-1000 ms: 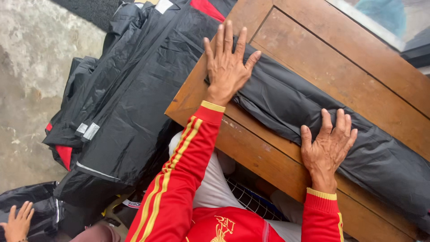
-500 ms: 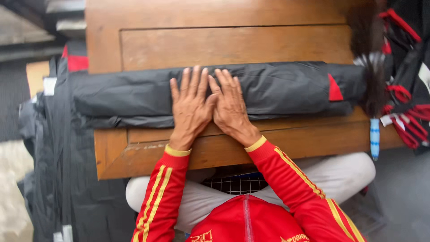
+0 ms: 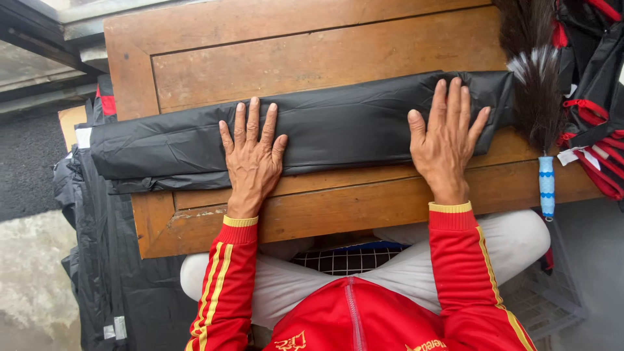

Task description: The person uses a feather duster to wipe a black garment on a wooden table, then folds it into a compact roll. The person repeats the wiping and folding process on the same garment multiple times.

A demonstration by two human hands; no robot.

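While the person sits cross-legged in a red jacket (image 3: 364, 322) with yellow-striped sleeves, both arms reach forward over the near edge of the wooden worktop (image 3: 312, 58). Left hand (image 3: 252, 156) lies flat, fingers spread wide, pressing on the middle of a long black folded garment (image 3: 344, 127). Right hand (image 3: 447, 140) is likewise flat and open, pressing near the garment's right end; neither grips anything. That garment stretches crosswise over the worktop, its left end overhanging the edge. Just right of it rests a feather duster (image 3: 536, 97) with a blue-and-white handle. More black clothing (image 3: 110, 286) lies heaped on the floor at left, and black-and-red garments (image 3: 598, 71) sit at far right.
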